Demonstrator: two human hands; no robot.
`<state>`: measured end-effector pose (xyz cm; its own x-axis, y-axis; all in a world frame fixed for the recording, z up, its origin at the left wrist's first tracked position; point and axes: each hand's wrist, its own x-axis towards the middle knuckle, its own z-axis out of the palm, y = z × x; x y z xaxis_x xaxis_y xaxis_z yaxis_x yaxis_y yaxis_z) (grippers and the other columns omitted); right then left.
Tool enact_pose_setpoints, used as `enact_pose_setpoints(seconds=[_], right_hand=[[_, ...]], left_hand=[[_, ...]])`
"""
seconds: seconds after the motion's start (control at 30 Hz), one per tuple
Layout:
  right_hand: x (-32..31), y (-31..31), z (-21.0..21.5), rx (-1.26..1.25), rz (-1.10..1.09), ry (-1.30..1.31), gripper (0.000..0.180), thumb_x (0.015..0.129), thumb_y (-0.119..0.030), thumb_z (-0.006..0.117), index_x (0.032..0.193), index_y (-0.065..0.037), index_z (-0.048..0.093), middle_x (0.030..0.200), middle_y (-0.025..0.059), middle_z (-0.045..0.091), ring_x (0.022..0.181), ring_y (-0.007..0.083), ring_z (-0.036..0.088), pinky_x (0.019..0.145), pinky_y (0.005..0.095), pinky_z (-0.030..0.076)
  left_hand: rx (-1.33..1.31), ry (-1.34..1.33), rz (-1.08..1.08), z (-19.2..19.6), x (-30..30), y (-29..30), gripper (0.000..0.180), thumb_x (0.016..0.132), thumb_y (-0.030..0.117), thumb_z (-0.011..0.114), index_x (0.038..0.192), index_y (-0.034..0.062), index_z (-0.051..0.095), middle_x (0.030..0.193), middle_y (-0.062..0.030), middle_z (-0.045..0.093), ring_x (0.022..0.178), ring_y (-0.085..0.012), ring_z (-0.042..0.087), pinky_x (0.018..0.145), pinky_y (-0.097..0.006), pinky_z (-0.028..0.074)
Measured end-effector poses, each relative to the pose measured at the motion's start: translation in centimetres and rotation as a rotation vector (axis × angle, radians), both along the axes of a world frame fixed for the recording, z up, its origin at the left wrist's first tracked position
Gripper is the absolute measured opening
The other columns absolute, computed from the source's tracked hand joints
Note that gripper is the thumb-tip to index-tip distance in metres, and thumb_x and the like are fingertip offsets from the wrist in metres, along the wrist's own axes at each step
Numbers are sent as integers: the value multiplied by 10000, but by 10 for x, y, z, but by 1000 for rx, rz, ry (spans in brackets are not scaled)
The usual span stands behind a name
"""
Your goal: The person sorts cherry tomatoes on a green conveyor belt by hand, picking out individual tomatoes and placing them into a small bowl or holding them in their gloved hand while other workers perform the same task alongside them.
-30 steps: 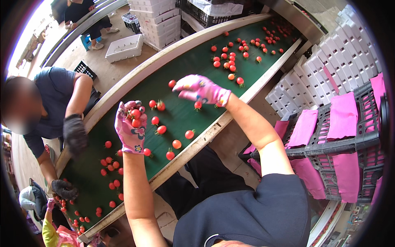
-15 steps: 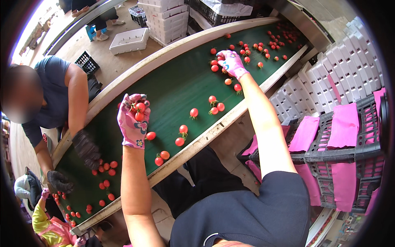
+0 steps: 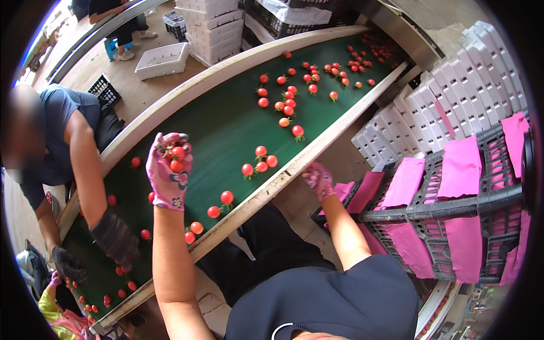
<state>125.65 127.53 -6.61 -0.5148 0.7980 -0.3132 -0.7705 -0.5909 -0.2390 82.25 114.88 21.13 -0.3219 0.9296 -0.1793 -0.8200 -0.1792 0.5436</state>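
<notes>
My left hand [image 3: 170, 170], in a pink flowered glove, is raised over the green conveyor belt [image 3: 218, 130]. Its fingers are curled round several cherry tomatoes [image 3: 177, 153], red with green stems. My right hand [image 3: 319, 181], gloved alike, hangs low on the near side of the belt, just beyond its pale edge rail [image 3: 283, 173] and beside a black crate. Blur and the rail obscure its fingers, so whether it holds anything is unclear. More tomatoes [image 3: 260, 158] lie scattered along the belt, singly and in small clusters, thickest toward the far right end.
Across the belt a co-worker in dark gloves [image 3: 115, 238] reaches over its lower left part. Black crates lined with pink sheets [image 3: 462, 170] stand at my right, with white crates [image 3: 442, 96] stacked behind. A white tray [image 3: 162, 61] lies on the floor beyond the belt.
My right hand has drawn back from the tomatoes at the far part of the belt to below the near rail. Tomatoes have shifted toward the lower left. My left hand still holds its tomatoes.
</notes>
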Motion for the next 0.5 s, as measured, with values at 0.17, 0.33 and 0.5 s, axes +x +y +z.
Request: enact_pose_setpoints(seconds=[0.17, 0.33, 0.5], right_hand=[[-27, -4, 53, 610, -251, -1223, 236, 912, -195, 606, 1057, -10, 603, 889, 82, 637, 766, 190, 621, 646, 325, 524], [-9, 29, 185, 580, -800, -990, 200, 920, -57, 582, 1115, -28, 616, 906, 18, 637, 725, 109, 597, 710, 228, 474], [-49, 82, 237, 724, -201, -955, 235, 907, -88, 609, 1140, -51, 613, 961, 40, 644, 703, 57, 573, 662, 214, 461]], left_hand=[[-7, 27, 116, 0, -10, -7, 357, 973, 318, 530, 951, -22, 637, 886, -144, 653, 758, -228, 604, 576, -287, 476], [62, 2, 149, 2, -13, -12, 375, 976, 327, 523, 993, -35, 620, 900, -154, 646, 766, -236, 589, 580, -294, 460], [29, -5, 95, 0, -9, -6, 361, 968, 314, 536, 967, -35, 628, 893, -158, 646, 746, -242, 587, 572, -299, 464]])
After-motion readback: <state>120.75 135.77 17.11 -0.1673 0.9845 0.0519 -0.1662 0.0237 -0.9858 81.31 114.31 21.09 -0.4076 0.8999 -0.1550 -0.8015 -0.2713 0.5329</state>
